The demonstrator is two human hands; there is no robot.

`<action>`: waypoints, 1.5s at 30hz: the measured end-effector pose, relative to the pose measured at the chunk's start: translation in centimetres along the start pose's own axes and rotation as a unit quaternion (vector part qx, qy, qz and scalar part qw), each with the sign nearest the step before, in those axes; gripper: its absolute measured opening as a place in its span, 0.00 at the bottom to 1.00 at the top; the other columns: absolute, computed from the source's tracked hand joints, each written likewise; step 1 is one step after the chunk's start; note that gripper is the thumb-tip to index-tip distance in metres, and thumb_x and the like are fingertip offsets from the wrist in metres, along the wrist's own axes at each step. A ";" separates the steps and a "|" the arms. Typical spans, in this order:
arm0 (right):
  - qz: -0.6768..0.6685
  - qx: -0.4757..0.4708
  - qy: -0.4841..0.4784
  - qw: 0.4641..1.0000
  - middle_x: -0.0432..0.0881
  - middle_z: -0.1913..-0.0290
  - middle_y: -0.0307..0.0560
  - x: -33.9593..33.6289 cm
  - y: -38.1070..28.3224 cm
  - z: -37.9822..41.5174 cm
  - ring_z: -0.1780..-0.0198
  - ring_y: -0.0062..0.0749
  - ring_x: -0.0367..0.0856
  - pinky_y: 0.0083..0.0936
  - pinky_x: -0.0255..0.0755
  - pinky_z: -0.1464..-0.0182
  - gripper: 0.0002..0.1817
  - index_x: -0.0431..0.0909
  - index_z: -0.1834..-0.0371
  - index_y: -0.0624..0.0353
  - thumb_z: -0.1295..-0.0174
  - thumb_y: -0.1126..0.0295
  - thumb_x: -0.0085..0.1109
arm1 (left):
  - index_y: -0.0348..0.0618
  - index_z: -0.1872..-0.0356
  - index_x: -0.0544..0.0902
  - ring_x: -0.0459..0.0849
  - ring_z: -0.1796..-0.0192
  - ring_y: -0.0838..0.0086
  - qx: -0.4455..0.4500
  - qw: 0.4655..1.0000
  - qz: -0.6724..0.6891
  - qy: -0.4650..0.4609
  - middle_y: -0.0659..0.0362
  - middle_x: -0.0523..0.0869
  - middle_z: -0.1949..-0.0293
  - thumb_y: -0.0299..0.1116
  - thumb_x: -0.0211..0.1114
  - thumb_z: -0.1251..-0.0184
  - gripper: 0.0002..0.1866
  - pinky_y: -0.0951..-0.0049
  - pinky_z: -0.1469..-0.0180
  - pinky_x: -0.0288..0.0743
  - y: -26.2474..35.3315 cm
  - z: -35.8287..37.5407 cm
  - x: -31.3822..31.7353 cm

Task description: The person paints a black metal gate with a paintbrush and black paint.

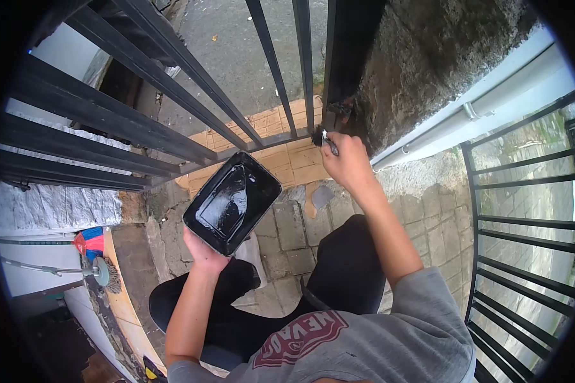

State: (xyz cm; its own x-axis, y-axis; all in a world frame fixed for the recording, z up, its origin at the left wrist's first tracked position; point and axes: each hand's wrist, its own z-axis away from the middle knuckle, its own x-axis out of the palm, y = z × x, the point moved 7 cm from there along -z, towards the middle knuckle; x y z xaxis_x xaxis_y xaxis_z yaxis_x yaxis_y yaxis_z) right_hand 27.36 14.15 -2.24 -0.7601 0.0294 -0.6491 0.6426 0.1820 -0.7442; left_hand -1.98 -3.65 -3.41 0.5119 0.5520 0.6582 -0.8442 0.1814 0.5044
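Black paint tray (pixel 232 202) in left hand (pixel 201 250), brush (pixel 326 141) in right hand (pixel 347 161)

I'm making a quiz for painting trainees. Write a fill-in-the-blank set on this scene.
1. The left hand holds up a black paint ____.
2. The right hand presses a small ____ against the gate.
3. The paint in the tray is ____.
4. The person's shirt is ____.

Missing words: tray; brush; black; grey

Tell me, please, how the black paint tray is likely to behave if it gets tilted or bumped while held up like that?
The paint tray, propped on the left hand alone, probably tips easily. Its glossy wet black paint would likely run toward the low end. It looks light and fairly rigid.
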 end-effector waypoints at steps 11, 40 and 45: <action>-0.005 0.036 -0.025 0.999 0.88 0.70 0.64 -3.5 -1.1 -6.0 0.65 0.48 0.92 0.38 0.85 0.57 0.19 0.87 0.63 0.72 0.30 0.61 0.67 | 0.44 0.25 0.74 0.85 0.34 0.47 -0.089 0.982 -0.106 -0.127 0.46 0.80 0.29 0.61 0.45 0.22 0.37 0.40 0.44 0.88 2.7 -10.8 2.1; -0.175 0.215 0.070 0.958 0.88 0.47 0.54 10.7 18.5 2.5 0.59 0.29 0.86 0.29 0.82 0.54 0.26 0.64 0.23 0.72 0.22 0.75 0.50 | 0.44 0.26 0.76 0.81 0.31 0.50 -0.209 0.942 -0.114 -0.237 0.49 0.81 0.29 0.62 0.42 0.21 0.38 0.39 0.31 0.75 -6.5 -23.1 -3.9; 0.134 0.135 0.101 0.976 0.87 0.57 0.74 9.3 15.2 2.6 0.51 0.70 0.86 0.56 0.78 0.43 0.16 0.82 0.48 0.67 0.27 0.65 0.55 | 0.40 0.27 0.77 0.80 0.30 0.52 -0.204 0.943 -0.130 -0.229 0.48 0.81 0.30 0.60 0.42 0.21 0.37 0.48 0.25 0.72 -6.8 -22.3 -2.8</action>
State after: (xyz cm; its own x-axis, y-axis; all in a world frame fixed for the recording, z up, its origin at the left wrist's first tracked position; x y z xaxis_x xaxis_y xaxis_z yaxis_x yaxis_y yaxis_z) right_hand 30.33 14.63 -19.98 -0.5465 0.2383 -0.8029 0.8026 -0.1247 -0.5833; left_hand -1.22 11.68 -21.17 0.6464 0.0540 0.7611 -0.6234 0.6126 0.4860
